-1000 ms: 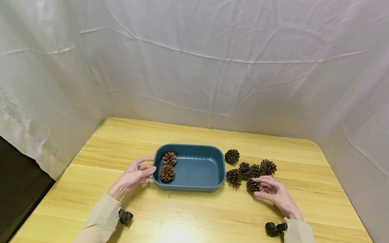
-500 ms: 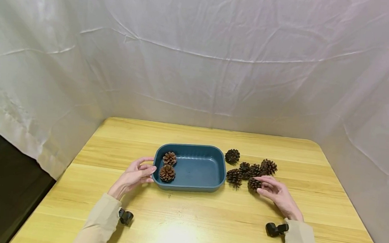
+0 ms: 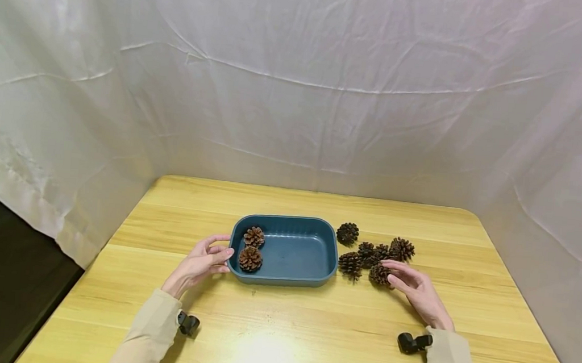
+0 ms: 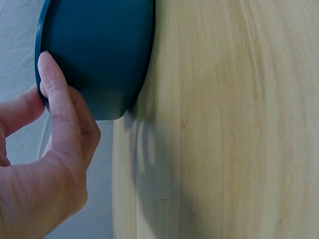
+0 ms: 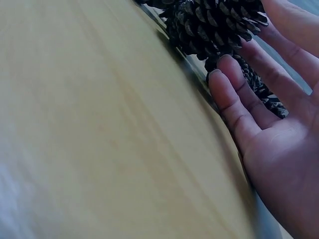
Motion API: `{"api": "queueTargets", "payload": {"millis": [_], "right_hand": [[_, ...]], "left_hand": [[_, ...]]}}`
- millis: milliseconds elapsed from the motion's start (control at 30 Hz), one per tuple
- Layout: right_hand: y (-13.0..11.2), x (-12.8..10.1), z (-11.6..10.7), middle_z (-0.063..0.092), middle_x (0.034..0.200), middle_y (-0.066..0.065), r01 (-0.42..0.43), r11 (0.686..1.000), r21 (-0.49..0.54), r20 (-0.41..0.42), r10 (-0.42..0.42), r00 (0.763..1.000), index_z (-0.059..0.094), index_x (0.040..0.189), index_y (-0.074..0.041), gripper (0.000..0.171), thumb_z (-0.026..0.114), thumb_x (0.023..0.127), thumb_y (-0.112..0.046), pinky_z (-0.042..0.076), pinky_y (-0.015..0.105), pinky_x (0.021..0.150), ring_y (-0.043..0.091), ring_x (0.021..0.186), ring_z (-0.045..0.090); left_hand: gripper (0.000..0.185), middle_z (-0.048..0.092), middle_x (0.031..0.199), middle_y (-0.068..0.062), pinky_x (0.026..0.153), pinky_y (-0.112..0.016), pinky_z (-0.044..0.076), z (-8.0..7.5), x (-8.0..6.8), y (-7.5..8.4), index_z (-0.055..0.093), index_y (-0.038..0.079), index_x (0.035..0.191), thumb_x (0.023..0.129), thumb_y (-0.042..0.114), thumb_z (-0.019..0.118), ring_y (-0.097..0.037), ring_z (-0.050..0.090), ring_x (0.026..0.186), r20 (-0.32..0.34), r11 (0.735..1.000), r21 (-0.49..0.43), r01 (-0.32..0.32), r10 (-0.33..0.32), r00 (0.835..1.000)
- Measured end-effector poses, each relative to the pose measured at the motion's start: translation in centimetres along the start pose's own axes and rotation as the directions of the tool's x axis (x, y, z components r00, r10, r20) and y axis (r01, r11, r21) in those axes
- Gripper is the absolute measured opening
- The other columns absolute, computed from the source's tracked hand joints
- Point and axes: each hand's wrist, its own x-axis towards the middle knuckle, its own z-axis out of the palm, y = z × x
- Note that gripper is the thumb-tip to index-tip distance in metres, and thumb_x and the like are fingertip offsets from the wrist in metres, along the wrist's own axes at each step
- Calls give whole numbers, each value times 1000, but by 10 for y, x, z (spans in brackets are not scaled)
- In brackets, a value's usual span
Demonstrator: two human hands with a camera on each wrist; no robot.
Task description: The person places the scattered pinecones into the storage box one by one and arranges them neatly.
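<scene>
Brown pinecone perhaps nudged leftward.

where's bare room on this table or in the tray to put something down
Free: the right part of the blue tray, beside its two pine cones; the table behind the tray; the front strip between both sleeves. Crowded: right of the tray, where loose cones cluster at the right hand.

pine cone | brown, open-scaled | on table, right of blue tray
</scene>
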Motion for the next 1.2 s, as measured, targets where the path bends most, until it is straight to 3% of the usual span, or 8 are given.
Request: {"api": "queueTargets", "payload": {"millis": [500, 733, 967, 1100, 1200], "right_hand": [[1, -1, -2, 62, 139, -11, 3, 1000, -2, 21, -3, 1000, 55, 131, 7, 30, 52, 103, -5, 54, 17, 91, 15, 93, 68], [3, -1, -2, 63, 138, -11, -7, 993, 121, 18, 5, 1000, 54, 119, 9, 20, 52, 103, -2, 56, 18, 85, 12, 88, 66], [-1, 0, -1, 68, 128, -13, -52, 987, 152, 2, 52, 999, 55, 115, 2, 13, 52, 103, -4, 57, 18, 79, 10, 83, 66], [-4, 0, 0, 67, 119, -14, -81, 973, 218, -13, 86, 996, 53, 119, -7, 15, 51, 104, -4, 58, 19, 78, 4, 90, 66], [-7, 0, 1, 64, 125, -11, -78, 963, 258, -12, 84, 996, 48, 130, -2, 25, 48, 105, -5, 60, 21, 81, 1, 102, 64]], "left_hand": [[58, 63, 99, -1, 71, -22, 62, -1, 1, -1, 23, -8, 150, 102, 2, 54, -6, 62, 73, 2, 1000, -1, 6, -6, 1000], [57, 62, 101, -2, 70, -21, 62, 0, 2, -2, 24, -8, 149, 101, 1, 54, -7, 63, 74, -7, 1000, 7, 5, -5, 1000], [57, 62, 100, -2, 70, -21, 62, 0, 1, -2, 24, -8, 149, 101, 1, 54, -6, 62, 74, -5, 1000, 10, 2, -2, 1000], [56, 62, 100, -1, 69, -21, 61, -1, 2, -2, 25, -8, 149, 101, 1, 53, -6, 63, 73, -7, 1000, 4, 5, -5, 1000], [56, 62, 99, -1, 69, -20, 61, -1, 1, -1, 24, -8, 149, 102, 0, 52, -6, 63, 73, -5, 1000, 5, 5, -5, 1000]]}}
